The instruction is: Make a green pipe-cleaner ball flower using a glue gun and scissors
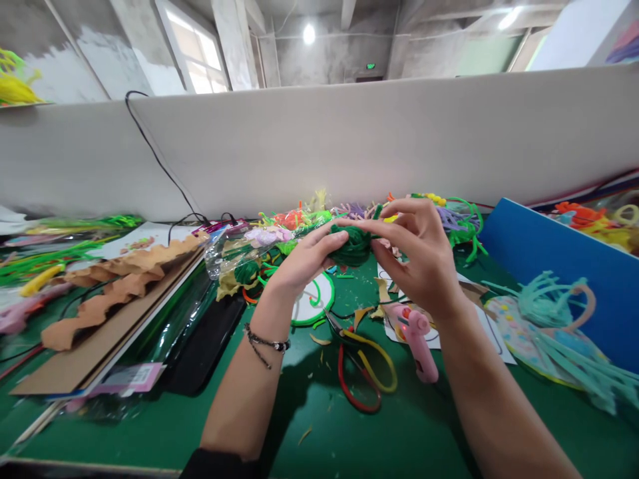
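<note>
My left hand [312, 256] holds a dark green coiled bundle [352, 246] that looks like pipe cleaner, its thumb pressed on the near side. At the bundle's right side, my right hand [412, 246] has its thumb and fingers closed around a green end that sticks out. Beneath the hands lies a white disc [324, 296] edged in bright green. Scissors [364, 372] with one red and one yellow handle rest on the table below the bundle. A pink glue gun [419, 342] with a small lit red light lies under my right wrist.
The green table [309, 439] carries cardboard strips [114, 306] and a black phone-like slab [204, 346] on the left. A blue board [559, 286] and a teal decorated piece [554, 332] are on the right. Colourful pipe cleaners [294, 219] line the back, before a pale partition [319, 146].
</note>
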Demonstrator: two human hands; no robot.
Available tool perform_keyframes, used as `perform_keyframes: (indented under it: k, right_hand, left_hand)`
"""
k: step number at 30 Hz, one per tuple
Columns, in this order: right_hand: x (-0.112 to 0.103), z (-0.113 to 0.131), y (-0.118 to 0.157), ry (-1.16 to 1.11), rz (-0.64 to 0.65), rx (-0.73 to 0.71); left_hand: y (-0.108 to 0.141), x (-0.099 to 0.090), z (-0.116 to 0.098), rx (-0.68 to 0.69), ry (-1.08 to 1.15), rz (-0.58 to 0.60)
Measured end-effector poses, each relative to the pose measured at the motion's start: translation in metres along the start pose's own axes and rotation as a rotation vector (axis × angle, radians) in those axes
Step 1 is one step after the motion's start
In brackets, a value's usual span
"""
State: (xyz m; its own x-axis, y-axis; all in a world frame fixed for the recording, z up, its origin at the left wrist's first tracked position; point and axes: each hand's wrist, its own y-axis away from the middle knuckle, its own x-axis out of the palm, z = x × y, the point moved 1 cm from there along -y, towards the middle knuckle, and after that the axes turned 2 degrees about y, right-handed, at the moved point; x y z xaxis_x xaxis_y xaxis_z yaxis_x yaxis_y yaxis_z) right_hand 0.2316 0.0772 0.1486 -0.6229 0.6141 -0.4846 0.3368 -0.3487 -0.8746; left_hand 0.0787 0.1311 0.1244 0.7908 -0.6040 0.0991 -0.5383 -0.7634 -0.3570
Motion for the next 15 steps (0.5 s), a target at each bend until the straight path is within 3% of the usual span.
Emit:
perform_keyframes:
  k: [7, 15]
  right_hand:
    - [0.0076, 0.0001, 0.0015, 0.058, -0.044, -0.031]
    - [0.0084, -0.0002, -0.0001, 0.099, -0.044, -0.055]
  left_hand:
    - [-0.0013, 0.0004, -0.0028, 0.036, 0.013, 0.014]
    - [0.0044, -0.0025, -0.0106, 0.101, -0.204, -0.047]
